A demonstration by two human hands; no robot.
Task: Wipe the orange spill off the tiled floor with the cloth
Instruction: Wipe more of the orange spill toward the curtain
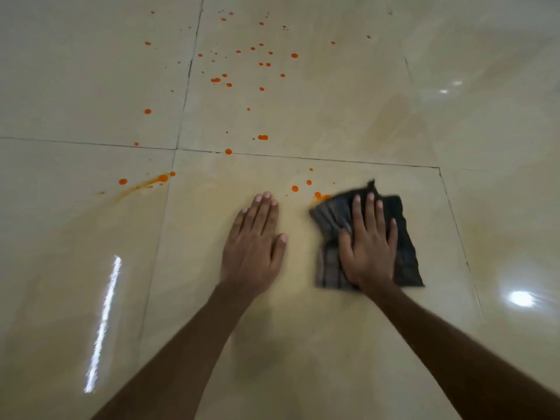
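A dark grey striped cloth lies flat on the glossy beige tiled floor. My right hand presses down on its middle with fingers spread, and the cloth's far left corner touches an orange blot. My left hand rests flat on the bare tile just left of the cloth, fingers together, holding nothing. Orange spill drops are scattered over the far tiles. A smeared orange streak lies to the left.
Dark grout lines cross the floor ahead of my hands. Faint yellowish smears mark the tile around the cloth. Bright light glare shows at the left and at the right.
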